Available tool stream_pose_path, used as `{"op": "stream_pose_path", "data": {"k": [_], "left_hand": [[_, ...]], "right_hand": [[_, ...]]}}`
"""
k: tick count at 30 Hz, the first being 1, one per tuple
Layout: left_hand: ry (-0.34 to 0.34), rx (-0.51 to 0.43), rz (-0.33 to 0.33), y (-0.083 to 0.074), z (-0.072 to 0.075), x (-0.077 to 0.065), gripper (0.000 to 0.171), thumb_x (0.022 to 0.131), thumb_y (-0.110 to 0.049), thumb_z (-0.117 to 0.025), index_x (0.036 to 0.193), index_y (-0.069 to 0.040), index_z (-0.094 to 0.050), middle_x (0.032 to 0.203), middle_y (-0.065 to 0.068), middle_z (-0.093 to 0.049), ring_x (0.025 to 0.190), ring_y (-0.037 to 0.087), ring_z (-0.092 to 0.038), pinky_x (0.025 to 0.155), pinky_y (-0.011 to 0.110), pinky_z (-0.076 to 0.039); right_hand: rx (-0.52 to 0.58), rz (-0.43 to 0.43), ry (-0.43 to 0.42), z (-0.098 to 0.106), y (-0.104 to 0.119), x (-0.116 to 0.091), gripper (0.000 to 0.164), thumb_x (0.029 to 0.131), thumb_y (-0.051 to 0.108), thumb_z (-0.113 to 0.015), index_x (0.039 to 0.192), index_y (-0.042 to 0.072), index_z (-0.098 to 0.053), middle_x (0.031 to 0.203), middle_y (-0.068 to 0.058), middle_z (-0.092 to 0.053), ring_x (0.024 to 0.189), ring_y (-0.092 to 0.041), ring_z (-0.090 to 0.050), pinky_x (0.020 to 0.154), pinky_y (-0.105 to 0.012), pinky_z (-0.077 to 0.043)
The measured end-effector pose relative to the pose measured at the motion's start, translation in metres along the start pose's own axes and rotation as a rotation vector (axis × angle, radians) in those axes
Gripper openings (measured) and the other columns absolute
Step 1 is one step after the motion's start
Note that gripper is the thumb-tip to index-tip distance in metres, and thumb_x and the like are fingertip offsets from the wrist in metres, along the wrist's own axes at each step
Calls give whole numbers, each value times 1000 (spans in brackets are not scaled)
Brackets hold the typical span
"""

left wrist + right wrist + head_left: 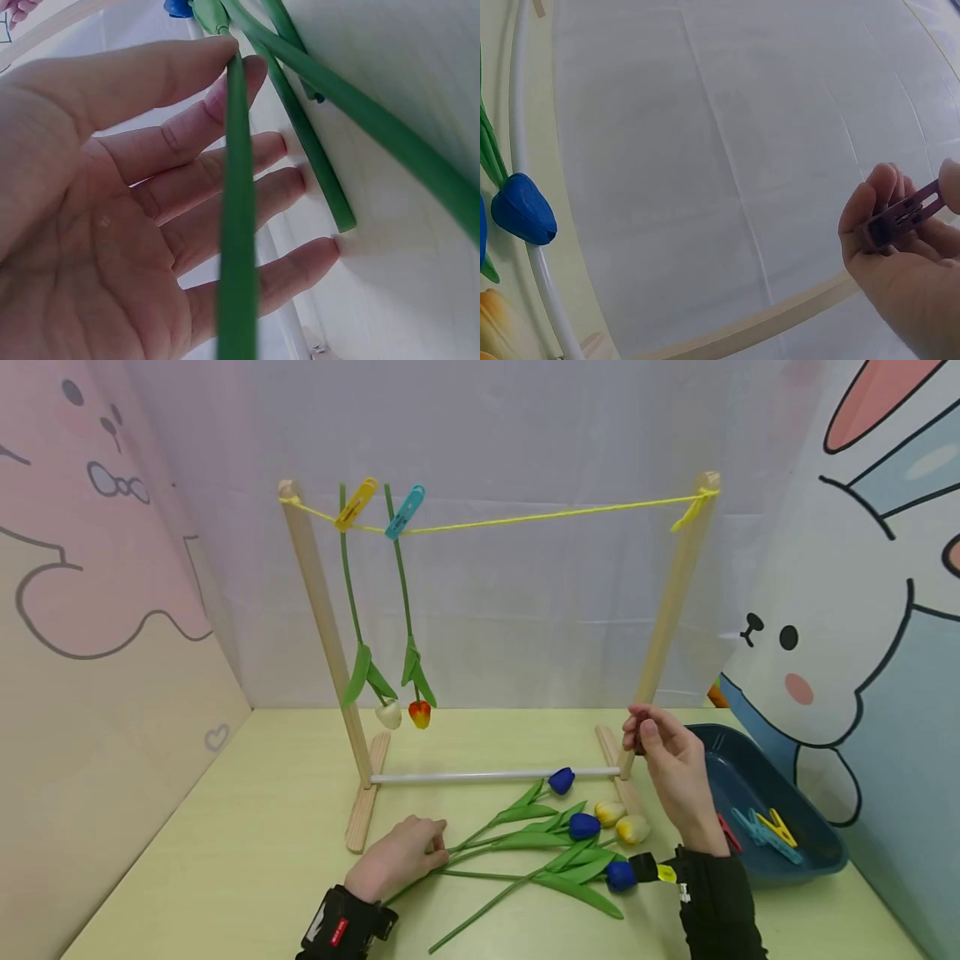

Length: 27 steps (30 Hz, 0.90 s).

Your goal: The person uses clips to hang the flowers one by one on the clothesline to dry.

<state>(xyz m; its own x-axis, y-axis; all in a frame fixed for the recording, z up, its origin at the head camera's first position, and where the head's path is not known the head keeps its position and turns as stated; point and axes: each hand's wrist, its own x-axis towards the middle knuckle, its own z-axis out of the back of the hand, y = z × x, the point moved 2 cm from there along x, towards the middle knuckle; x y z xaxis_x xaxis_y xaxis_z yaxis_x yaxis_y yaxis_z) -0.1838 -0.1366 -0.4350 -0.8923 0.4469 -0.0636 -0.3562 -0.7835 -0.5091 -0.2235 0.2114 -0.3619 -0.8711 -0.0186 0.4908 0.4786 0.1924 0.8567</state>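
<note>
My left hand (pixel 405 858) is low over the table and pinches a green tulip stem (pixel 238 187) between thumb and index fingertip, its other fingers spread behind the stem. My right hand (pixel 673 768), raised near the right post, holds a dark reddish-purple clothespin (pixel 900 221). Several artificial tulips lie in a loose bunch between the hands, among them a blue tulip (pixel 584 827) and a yellow-white tulip (pixel 632 829). A white tulip (pixel 388 714) and an orange-red tulip (pixel 420 714) hang upside down from a yellow string (pixel 525 518), clipped by a yellow clothespin (pixel 356 505) and a blue clothespin (pixel 405 512).
A wooden post (pixel 318 602) at left and another post (pixel 675 602) at right carry the string, joined low down by a white rod (pixel 480 776). At right, a dark blue basin (pixel 817 810) contains several clothespins (pixel 765 835). White sheeting hangs behind the frame.
</note>
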Motion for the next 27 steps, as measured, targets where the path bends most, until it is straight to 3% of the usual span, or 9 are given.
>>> {"op": "stream_pose_path", "data": {"k": [3,5,8,15,18,22,27], "left_hand": [[13,-5,2,2,0,1,10,93,-11,-68,83,-10,-70,118,24,-71,97,29,-68,71,32,-49],[16,-13,-4,3,1,1,9,93,-10,-66,84,-9,-68,101,16,-73,79,18,-62,64,26,-44],[6,-36,1,3,2,0,9,96,-9,-62,88,-8,-66,80,1,-65,64,10,-49,57,23,-39],[-92,9,19,2,5,-2,15,101,-3,-54,88,-8,-58,73,-1,-53,65,12,-46,58,25,-40],[-150,88,12,0,6,-1,13,98,-1,-58,87,-8,-58,75,0,-58,65,13,-51,57,27,-43],[-211,187,-6,-1,8,-1,10,93,-1,-66,88,-9,-61,78,2,-66,66,16,-60,57,28,-47],[-244,166,-37,-3,13,-1,12,89,3,-68,91,-6,-61,79,4,-66,70,19,-63,61,28,-50]], "right_hand": [[39,16,11,-1,0,0,24,107,15,-43,119,9,-63,95,1,-61,80,-10,-55,73,-15,-50],[73,27,14,-2,1,1,25,107,15,-42,118,8,-63,94,0,-59,78,-12,-51,71,-16,-48],[115,31,3,-2,1,1,26,107,15,-43,118,7,-65,93,-1,-58,77,-13,-49,70,-17,-47],[137,-35,-8,3,1,1,31,108,23,-42,122,6,-63,93,0,-64,76,-11,-52,72,-16,-48],[165,-46,3,5,1,1,36,109,26,-41,124,1,-61,93,0,-66,76,-10,-52,73,-16,-49],[184,-36,6,6,1,2,34,109,26,-40,120,4,-64,92,-1,-66,75,-10,-53,72,-17,-49],[165,-16,-47,7,1,0,29,107,25,-43,110,8,-67,89,-1,-62,77,-10,-53,72,-15,-50]]}}
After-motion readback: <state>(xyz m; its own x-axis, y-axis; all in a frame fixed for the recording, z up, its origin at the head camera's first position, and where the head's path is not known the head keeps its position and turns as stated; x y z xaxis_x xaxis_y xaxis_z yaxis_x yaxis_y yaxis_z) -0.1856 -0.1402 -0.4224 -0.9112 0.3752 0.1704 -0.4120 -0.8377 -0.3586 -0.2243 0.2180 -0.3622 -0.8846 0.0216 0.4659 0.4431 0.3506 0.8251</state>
